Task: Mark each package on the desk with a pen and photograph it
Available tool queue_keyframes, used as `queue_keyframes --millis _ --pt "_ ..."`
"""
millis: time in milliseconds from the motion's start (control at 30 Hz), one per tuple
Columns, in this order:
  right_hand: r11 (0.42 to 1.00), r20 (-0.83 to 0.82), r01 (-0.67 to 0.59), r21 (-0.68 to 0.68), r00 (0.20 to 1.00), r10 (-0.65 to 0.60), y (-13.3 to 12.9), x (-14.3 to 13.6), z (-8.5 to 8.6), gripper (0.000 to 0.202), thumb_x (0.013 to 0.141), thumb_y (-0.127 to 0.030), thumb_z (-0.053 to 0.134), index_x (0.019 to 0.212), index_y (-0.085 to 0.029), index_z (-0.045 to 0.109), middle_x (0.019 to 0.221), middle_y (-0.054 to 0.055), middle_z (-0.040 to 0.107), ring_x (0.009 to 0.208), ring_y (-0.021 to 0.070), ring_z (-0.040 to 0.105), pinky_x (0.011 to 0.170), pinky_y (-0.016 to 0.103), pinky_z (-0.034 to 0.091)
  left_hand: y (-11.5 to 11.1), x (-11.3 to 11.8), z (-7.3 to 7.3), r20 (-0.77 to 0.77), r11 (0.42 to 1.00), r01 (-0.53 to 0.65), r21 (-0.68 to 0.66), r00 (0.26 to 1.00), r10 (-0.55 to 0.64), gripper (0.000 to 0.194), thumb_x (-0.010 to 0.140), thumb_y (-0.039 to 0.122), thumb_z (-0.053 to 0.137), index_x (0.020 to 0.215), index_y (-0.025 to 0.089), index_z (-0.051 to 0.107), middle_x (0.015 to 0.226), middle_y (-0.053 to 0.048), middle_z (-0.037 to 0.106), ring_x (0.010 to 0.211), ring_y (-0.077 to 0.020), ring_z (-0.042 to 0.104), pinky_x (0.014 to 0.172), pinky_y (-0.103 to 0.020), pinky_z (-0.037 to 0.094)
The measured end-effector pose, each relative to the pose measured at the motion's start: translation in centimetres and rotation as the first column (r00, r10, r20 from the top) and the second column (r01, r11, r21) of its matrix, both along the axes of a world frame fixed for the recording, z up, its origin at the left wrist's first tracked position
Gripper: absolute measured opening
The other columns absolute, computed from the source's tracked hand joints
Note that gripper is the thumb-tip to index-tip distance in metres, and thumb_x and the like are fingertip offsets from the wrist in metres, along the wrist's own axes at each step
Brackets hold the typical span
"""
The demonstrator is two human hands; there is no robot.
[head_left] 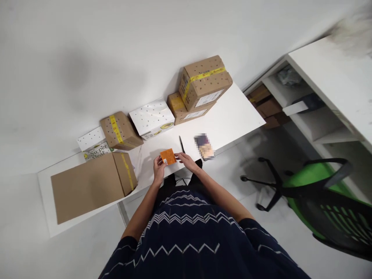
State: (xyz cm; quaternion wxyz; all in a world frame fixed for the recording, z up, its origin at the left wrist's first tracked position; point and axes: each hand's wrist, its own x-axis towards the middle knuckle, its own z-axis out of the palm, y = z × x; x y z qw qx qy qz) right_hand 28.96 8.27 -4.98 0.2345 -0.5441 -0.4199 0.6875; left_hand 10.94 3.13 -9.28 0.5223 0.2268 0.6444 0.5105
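Note:
Both of my hands hold a small flat orange box [168, 156] above the front edge of the white table. Dark print covers its face, and a white label sits in its lower left corner. My left hand [159, 169] grips the left side, the thumb on the lower edge. At the right edge, the fingers of my right hand [187, 161] close on the box. Just beyond my right hand lies a slim black pen [181, 144]. A pixelated flat item [204, 146] rests to the right of the pen; what it is cannot be made out.
Along the wall stand a white avocado-print carton [151, 116], a brown taped carton [120, 130] and two stacked brown cartons [203, 83]. A large brown carton [90, 186] is at the table's left end. Right, a green-black swivel chair [325, 193] stands by a white shelf unit [343, 77].

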Motion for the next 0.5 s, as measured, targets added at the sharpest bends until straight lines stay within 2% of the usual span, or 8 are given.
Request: queue_keyframes --millis 100,167,267,333,400,467,500 --pt "1.0 -0.028 0.004 -0.004 1.0 -0.004 0.2 1.4 0.9 0.049 0.09 -0.061 0.048 0.109 -0.021 0.069 0.122 0.01 0.067 0.108 0.0224 0.064 0.094 0.039 0.048 -0.8 0.2 -0.9 0.045 0.996 -0.09 -0.03 0.995 0.091 0.053 0.073 0.037 0.072 0.122 0.025 0.056 0.12 -0.009 0.062 0.109 -0.0212 0.063 0.088 -0.035 0.053" --pt "1.0 -0.077 -0.024 0.001 0.997 0.024 0.3 3.1 1.9 0.051 0.09 -0.063 0.049 0.11 -0.021 0.069 0.123 0.01 0.067 0.108 0.0219 0.065 0.094 0.038 0.048 -1.0 0.4 -1.6 0.016 0.988 -0.151 -0.021 0.988 0.152 0.05 0.078 0.047 0.069 0.121 0.024 0.057 0.12 -0.009 0.062 0.109 -0.0203 0.063 0.087 -0.033 0.053" --pt "0.985 -0.129 -0.172 -0.035 0.978 0.166 0.1 6.3 2.9 0.051 0.089 -0.064 0.051 0.108 -0.02 0.069 0.119 0.01 0.068 0.1 0.0199 0.068 0.091 0.035 0.051 -1.1 0.7 -2.7 -0.043 0.971 -0.236 -0.021 0.971 0.235 0.053 0.077 0.059 0.067 0.114 0.021 0.06 0.109 -0.009 0.066 0.096 -0.0185 0.066 0.083 -0.031 0.053" --pt "0.942 -0.097 -0.327 -0.079 0.943 0.32 -0.4 8.8 2.5 0.049 0.09 -0.061 0.051 0.107 -0.018 0.069 0.114 0.009 0.07 0.092 0.0182 0.069 0.085 0.033 0.053 -1.3 1.2 -3.1 -0.051 0.959 -0.282 -0.029 0.958 0.281 0.054 0.077 0.061 0.066 0.109 0.019 0.062 0.104 -0.009 0.068 0.09 -0.0178 0.067 0.082 -0.032 0.053" --pt "0.837 0.022 -0.533 -0.127 0.842 0.54 -1.1 11.0 0.9 0.044 0.094 -0.054 0.047 0.107 -0.018 0.068 0.108 0.008 0.072 0.087 0.0166 0.068 0.078 0.03 0.054 -1.6 1.8 -3.2 -0.063 0.953 -0.303 -0.02 0.951 0.301 0.051 0.078 0.06 0.065 0.107 0.018 0.064 0.105 -0.009 0.069 0.092 -0.0184 0.067 0.085 -0.032 0.052" --pt "0.652 0.218 -0.73 -0.202 0.616 0.757 -2.0 12.6 -1.7 0.036 0.098 -0.041 0.042 0.102 -0.017 0.069 0.098 0.006 0.073 0.082 0.0157 0.067 0.072 0.027 0.053 -1.9 2.5 -3.0 -0.092 0.955 -0.296 -0.008 0.951 0.294 0.047 0.079 0.058 0.065 0.104 0.019 0.067 0.106 -0.009 0.07 0.096 -0.0194 0.066 0.089 -0.033 0.052" --pt "0.585 0.268 -0.776 -0.237 0.526 0.807 -2.6 13.1 -3.1 0.03 0.097 -0.034 0.046 0.096 -0.016 0.07 0.092 0.006 0.073 0.081 0.0165 0.067 0.072 0.028 0.052 -2.0 2.7 -2.9 -0.113 0.958 -0.287 -0.004 0.952 0.285 0.044 0.08 0.057 0.064 0.103 0.019 0.068 0.105 -0.008 0.071 0.096 -0.0198 0.066 0.09 -0.033 0.051"
